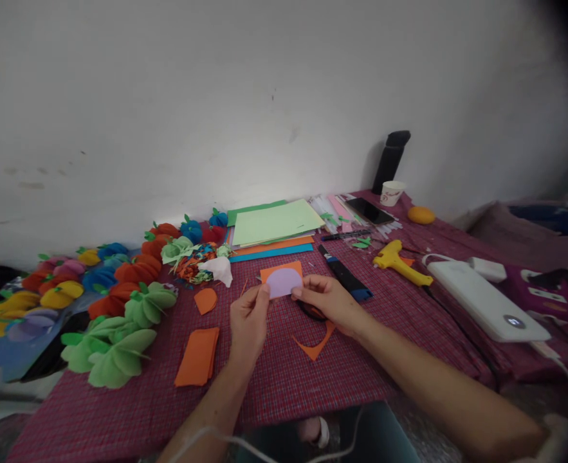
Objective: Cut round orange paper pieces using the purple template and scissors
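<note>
Between my two hands a rounded purple paper piece (284,283) lies against an orange paper rectangle (267,274), whose corners show past the curve. My left hand (249,314) pinches the left edge with thumb and fingers. The right edge is gripped by my right hand (328,299). Under that hand, dark scissors (311,311) lie partly hidden, beside a curved orange offcut (314,350). Left of my left hand are a rounded orange cutout (206,300) and a stack of orange paper rectangles (197,357).
Paper pumpkins (136,269) in several colours crowd the left side near paper scraps (192,265). Paper sheets (274,223) lie at the back. To the right are a box cutter (345,275), yellow glue gun (402,264), phone (369,210), white power bank (489,299), cup (392,192) and black bottle (390,162).
</note>
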The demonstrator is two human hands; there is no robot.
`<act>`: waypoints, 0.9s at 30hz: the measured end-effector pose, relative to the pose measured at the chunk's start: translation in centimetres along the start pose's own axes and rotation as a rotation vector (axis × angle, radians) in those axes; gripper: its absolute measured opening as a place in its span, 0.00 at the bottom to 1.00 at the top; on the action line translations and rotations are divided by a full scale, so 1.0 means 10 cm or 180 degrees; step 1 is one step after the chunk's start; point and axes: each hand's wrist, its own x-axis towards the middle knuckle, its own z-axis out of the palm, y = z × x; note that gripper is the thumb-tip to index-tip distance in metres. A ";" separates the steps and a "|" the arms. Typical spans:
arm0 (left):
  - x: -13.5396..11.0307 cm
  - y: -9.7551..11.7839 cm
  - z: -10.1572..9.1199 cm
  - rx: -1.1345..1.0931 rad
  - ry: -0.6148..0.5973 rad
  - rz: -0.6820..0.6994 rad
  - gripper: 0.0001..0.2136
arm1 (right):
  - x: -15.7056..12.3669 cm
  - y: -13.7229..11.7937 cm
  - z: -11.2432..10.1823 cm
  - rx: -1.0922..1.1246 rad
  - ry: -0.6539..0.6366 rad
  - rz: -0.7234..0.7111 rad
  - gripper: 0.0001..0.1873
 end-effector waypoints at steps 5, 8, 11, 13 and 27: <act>0.00 -0.01 0.02 0.0075 -0.0100 -0.0096 0.14 | 0.02 0.03 -0.01 -0.0029 0.0111 -0.0170 0.17; 0.01 -0.04 0.03 -0.0121 -0.0234 -0.0193 0.14 | 0.02 0.05 -0.04 -0.0154 0.0123 -0.0244 0.16; 0.02 -0.06 0.06 -0.0489 -0.0407 -0.0365 0.11 | 0.02 0.06 -0.06 -0.0309 0.0067 -0.0359 0.16; 0.03 -0.06 0.07 -0.0737 -0.0459 -0.0549 0.11 | 0.02 0.07 -0.06 -0.0396 0.0014 -0.0390 0.16; 0.09 -0.03 0.09 -0.1645 -0.0198 -0.1150 0.10 | -0.01 0.08 0.00 -0.0630 -0.0439 -0.0254 0.13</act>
